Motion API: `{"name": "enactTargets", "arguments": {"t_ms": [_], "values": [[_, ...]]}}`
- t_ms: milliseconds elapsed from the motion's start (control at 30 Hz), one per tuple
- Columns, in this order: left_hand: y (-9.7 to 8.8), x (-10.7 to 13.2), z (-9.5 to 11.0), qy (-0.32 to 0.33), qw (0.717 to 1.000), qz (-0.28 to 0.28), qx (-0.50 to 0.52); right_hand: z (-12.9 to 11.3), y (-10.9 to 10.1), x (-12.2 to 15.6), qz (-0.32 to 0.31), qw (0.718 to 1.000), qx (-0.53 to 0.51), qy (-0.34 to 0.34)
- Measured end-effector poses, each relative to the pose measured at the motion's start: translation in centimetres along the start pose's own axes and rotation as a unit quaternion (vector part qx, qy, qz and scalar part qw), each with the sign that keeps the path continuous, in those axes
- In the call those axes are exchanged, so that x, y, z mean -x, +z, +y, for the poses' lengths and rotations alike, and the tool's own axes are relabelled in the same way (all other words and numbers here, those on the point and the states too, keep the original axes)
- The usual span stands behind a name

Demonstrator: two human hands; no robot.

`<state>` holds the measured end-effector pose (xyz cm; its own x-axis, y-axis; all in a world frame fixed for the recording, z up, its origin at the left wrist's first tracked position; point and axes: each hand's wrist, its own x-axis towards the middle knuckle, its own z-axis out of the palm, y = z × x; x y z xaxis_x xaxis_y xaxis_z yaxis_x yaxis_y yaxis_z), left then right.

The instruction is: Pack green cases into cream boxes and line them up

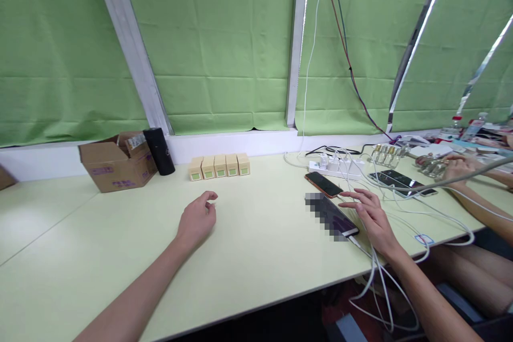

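My left hand (198, 219) rests on the pale table with fingers loosely bent, a gap between thumb and index finger, and nothing visible in it. A row of several small kraft boxes (220, 166) with green labels stands a little beyond it. On the right, my right hand (372, 219) hovers with fingers stretched out, holding nothing. Its fingertips are close to a dark smartphone (339, 216), partly pixelated, with a white charging cable (355, 241) plugged into its near end. Just behind lies a second phone (324, 184) in an orange case.
An open cardboard box (120, 168) and a black cylinder (159, 150) stand at the back left. A white power strip (335, 168) with plugs lies behind the phones. Small glass bottles (385, 156), more phones (403, 181) and a co-worker's hand (460, 168) are at right. Cables hang over the front edge.
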<state>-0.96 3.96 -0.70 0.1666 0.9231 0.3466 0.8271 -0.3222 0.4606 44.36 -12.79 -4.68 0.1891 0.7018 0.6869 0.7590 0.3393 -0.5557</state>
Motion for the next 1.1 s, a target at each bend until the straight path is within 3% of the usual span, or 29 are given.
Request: {"name": "enactTargets", "arguments": {"t_ms": [1100], "values": [[0.02,0.06,0.07,0.009,1.0,-0.003,0.011,0.17,0.03,0.0,-0.022,1.0,0.017,0.012]]}}
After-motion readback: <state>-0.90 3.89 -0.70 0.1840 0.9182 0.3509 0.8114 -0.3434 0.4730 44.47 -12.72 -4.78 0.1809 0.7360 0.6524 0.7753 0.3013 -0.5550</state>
